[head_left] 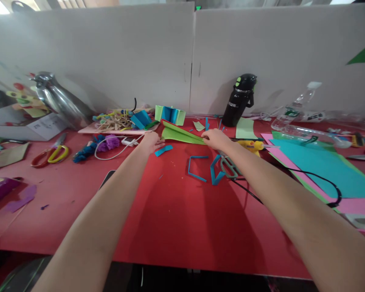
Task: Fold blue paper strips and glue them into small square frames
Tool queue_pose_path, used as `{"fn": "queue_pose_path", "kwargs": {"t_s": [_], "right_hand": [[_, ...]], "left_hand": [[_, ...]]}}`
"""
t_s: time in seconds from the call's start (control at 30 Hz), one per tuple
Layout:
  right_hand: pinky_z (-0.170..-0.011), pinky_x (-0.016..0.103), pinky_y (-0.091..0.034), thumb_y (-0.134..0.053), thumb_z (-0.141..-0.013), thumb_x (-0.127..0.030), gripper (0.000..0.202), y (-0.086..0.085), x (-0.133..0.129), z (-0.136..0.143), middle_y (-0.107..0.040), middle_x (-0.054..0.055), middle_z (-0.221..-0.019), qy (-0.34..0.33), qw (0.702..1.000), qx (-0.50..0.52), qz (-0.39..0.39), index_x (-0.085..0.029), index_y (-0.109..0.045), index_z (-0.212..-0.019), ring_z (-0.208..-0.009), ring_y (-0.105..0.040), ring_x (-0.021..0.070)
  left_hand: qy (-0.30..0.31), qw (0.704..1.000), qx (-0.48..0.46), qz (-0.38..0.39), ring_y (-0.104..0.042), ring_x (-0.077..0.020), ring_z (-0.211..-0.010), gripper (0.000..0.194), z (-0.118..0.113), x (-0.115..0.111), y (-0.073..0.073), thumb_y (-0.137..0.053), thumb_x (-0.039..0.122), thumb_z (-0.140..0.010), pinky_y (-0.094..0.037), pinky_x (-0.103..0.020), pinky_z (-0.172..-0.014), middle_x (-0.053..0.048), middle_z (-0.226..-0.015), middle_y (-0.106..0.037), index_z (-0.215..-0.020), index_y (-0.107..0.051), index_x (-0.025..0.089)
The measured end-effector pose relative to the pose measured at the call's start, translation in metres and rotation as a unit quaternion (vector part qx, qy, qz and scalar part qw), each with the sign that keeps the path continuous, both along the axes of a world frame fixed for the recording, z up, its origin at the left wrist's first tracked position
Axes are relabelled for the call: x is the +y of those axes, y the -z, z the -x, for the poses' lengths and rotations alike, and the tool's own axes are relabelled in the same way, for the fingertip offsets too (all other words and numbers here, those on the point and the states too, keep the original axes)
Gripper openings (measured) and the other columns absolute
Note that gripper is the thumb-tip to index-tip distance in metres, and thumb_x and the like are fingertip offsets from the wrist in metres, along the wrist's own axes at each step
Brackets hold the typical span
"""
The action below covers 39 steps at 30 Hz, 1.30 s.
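Observation:
A folded sheet of light green paper (pixel 182 134) stretches between my two hands near the back of the red table. My right hand (pixel 214 138) pinches its right end. At the sheet's left corner, my left hand (pixel 152 142) has its fingers closed on the edge. Just below lies a small blue paper strip (pixel 164 150). Bent blue strips (pixel 197 157) rest nearer to me, beside grey-handled scissors (pixel 229 166) partly covered by my right forearm. Behind the sheet stands a folded green-and-blue paper piece (pixel 170 115).
A black bottle (pixel 239 99) and a clear plastic bottle (pixel 296 105) stand at the back. Coloured paper sheets (pixel 328 162) and a yellow glue gun (pixel 251 146) lie right. Left are scissors (pixel 50 156), a steel jug (pixel 62 99) and a tray of wooden sticks (pixel 115 121).

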State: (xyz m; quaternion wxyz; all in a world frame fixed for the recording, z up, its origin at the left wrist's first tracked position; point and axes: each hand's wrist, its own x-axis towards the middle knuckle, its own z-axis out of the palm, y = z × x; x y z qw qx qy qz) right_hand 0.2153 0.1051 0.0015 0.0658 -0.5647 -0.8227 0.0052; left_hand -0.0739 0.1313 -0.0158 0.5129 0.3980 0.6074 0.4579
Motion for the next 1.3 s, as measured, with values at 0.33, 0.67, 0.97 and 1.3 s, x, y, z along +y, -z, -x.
{"fn": "queue_pose_path", "kwargs": {"t_s": [0.33, 0.67, 0.97, 1.3], "right_hand": [[-0.082, 0.03, -0.047, -0.05, -0.091, -0.018, 0.031, 0.0, -0.001, 0.001, -0.078, 0.009, -0.106, 0.008, 1.0, -0.001, 0.004, -0.021, -0.077, -0.107, -0.098, -0.069, 0.0238], [-0.088, 0.035, -0.05, -0.05, -0.092, -0.018, 0.035, 0.005, -0.003, 0.006, -0.077, 0.011, -0.113, 0.024, 0.999, -0.023, -0.003, -0.023, -0.075, -0.117, -0.106, -0.069, 0.0272], [-0.089, 0.041, -0.052, -0.048, -0.096, -0.023, 0.032, 0.006, -0.006, 0.01, -0.075, 0.017, -0.111, 0.027, 0.998, -0.061, -0.006, -0.019, -0.075, -0.113, -0.107, -0.069, 0.0313], [-0.09, 0.044, -0.053, -0.049, -0.094, -0.02, 0.032, 0.004, -0.007, 0.014, -0.073, 0.02, -0.111, 0.051, 0.998, -0.037, 0.01, -0.016, -0.074, -0.113, -0.106, -0.07, 0.0346]], "left_hand": [[-0.081, 0.993, -0.073, 0.033, -0.071, -0.0193, -0.084, 0.03, -0.004, -0.01, -0.016, -0.06, -0.002, -0.076, -0.059, -0.029, -0.081, -0.01, -0.089, -0.071, -0.101, -0.064, 0.014], [-0.068, 0.98, -0.186, 0.011, -0.069, -0.0134, -0.072, 0.011, -0.026, -0.008, -0.018, -0.064, 0.006, -0.084, -0.06, -0.027, -0.085, -0.004, -0.073, -0.064, -0.082, -0.06, 0.016], [-0.072, 0.977, -0.199, -0.023, -0.073, -0.0199, -0.074, 0.031, -0.079, -0.001, -0.001, -0.068, -0.008, -0.071, -0.062, -0.039, -0.084, -0.002, -0.067, -0.064, -0.073, -0.05, 0.016], [-0.088, 0.95, -0.174, -0.242, -0.069, -0.0153, -0.065, 0.024, -0.048, -0.036, -0.061, -0.068, 0.002, -0.073, -0.062, -0.032, -0.077, -0.001, -0.062, -0.062, -0.063, -0.052, 0.017]]}}
